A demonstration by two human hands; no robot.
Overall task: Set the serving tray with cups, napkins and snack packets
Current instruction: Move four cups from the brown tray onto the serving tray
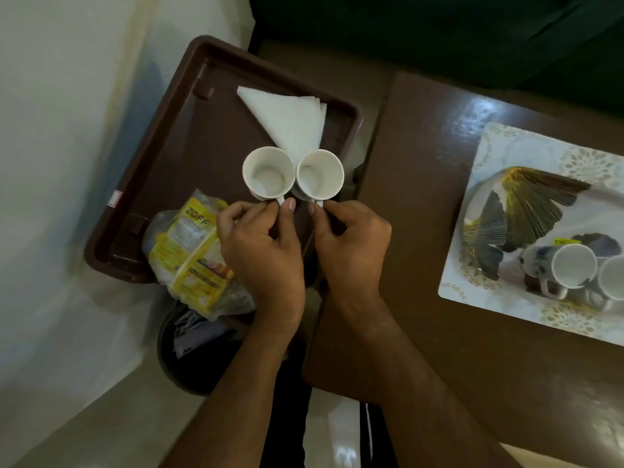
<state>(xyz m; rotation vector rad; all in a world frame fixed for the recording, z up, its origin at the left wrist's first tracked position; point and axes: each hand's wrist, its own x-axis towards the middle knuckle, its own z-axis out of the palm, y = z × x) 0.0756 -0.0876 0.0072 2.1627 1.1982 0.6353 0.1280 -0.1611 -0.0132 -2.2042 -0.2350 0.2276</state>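
Head view, hands (304, 244) pinching cup handles (297, 202)

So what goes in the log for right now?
left hand: pinches left cup handle | right hand: pinches right cup handle | brown tray: napkins, snack packet

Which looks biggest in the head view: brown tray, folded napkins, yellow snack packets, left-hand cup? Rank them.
1. brown tray
2. yellow snack packets and folded napkins: look alike, unranked
3. left-hand cup

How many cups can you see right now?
4. Two white cups stand side by side on the brown tray, left cup and right cup, each held by its handle. Two more lie on the patterned tray.
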